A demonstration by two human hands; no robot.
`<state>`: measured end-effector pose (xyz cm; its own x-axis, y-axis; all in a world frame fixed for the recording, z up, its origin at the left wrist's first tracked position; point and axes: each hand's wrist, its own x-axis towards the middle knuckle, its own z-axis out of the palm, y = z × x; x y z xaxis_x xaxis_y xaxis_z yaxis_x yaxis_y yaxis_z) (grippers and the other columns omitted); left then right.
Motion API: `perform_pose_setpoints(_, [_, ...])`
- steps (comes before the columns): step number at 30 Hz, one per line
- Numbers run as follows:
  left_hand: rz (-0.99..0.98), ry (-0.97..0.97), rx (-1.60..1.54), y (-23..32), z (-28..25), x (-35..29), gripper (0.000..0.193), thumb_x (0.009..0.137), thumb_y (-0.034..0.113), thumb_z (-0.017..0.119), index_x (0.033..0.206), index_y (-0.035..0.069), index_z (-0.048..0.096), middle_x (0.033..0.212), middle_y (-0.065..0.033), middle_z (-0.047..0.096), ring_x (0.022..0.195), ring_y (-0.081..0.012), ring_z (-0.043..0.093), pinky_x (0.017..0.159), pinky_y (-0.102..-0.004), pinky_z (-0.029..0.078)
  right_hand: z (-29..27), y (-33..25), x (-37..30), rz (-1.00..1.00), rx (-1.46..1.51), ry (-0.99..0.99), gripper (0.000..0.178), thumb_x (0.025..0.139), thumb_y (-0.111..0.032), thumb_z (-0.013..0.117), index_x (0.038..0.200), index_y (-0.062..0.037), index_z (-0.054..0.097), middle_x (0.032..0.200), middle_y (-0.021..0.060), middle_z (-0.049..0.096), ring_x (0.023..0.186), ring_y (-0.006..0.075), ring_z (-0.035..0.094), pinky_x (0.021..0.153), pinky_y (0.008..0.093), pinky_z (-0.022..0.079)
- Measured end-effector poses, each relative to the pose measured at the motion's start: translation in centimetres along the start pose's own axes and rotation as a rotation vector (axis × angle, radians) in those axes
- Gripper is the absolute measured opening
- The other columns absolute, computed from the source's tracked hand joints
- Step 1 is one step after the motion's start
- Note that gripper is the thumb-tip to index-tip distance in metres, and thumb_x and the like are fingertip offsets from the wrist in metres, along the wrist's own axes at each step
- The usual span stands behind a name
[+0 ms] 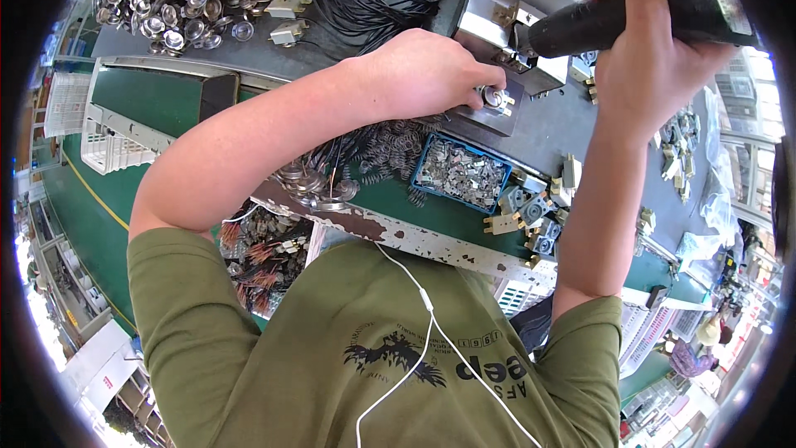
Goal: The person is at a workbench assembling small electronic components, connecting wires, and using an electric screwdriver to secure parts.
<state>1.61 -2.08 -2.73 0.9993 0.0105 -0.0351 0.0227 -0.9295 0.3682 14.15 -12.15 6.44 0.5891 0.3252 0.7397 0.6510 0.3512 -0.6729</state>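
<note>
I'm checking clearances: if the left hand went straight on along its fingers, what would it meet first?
Probably the small round metal part, right at the fingertips of the left hand, over the dark block; whether they already touch is unclear here.

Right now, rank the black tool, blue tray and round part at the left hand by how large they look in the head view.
1. Black tool, perhaps enlarged by nearness
2. Blue tray
3. Round part, partly covered
</note>
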Motion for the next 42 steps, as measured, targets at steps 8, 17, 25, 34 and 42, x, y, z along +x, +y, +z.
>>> perform_pose_setpoints(8, [0.065,0.130,0.012,-0.7,1.4,-0.3,0.031,0.096,0.034,0.067,0.125,0.023,0.068,0.091,-0.0083,0.075,0.088,-0.0306,0.074,0.073,-0.0440,0.059,0.4,-0.4,-1.0,-0.003,0.023,0.120,0.019,0.096,-0.009,0.075,0.107,0.0014,0.063,0.075,0.0071,0.066,0.058,0.0133,0.063,0.054,0.0250,0.050])
perform_pose_setpoints(17, [-0.014,0.016,0.032,0.1,-0.2,-0.3,0.033,0.097,0.036,0.066,0.127,0.022,0.065,0.100,-0.0083,0.076,0.094,-0.0312,0.074,0.080,-0.0445,0.060,-2.9,-0.1,-3.1,0.126,-0.024,0.013,0.019,0.096,-0.008,0.075,0.107,0.0011,0.063,0.072,0.0062,0.065,0.057,0.0132,0.063,0.053,0.0249,0.049])
perform_pose_setpoints(25, [-0.025,-0.009,0.066,0.3,-0.1,-0.3,0.035,0.097,0.035,0.067,0.130,0.024,0.063,0.102,-0.0077,0.075,0.094,-0.0299,0.074,0.079,-0.0444,0.060,-2.9,0.3,-3.9,0.128,-0.044,-0.014,0.018,0.096,-0.007,0.074,0.107,0.0023,0.064,0.069,0.0063,0.064,0.055,0.0138,0.062,0.053,0.0255,0.048])
perform_pose_setpoints(34, [0.132,0.112,0.180,0.3,-1.0,-0.7,0.026,0.099,0.028,0.060,0.120,0.011,0.060,0.091,-0.0148,0.071,0.090,-0.0367,0.070,0.075,-0.0483,0.055,-3.4,1.0,-3.5,0.067,-0.044,-0.197,0.019,0.098,-0.014,0.073,0.104,0.0033,0.067,0.071,0.0062,0.064,0.057,0.0140,0.062,0.055,0.0268,0.050])
perform_pose_setpoints(42, [0.031,-0.028,-0.009,0.1,-0.7,-0.4,0.030,0.097,0.029,0.064,0.124,0.018,0.062,0.091,-0.0115,0.072,0.090,-0.0326,0.072,0.075,-0.0469,0.057,-2.6,0.7,-4.1,0.044,0.005,-0.185,0.015,0.094,-0.004,0.075,0.104,0.0026,0.066,0.075,0.0059,0.065,0.057,0.0119,0.062,0.052,0.0249,0.048])
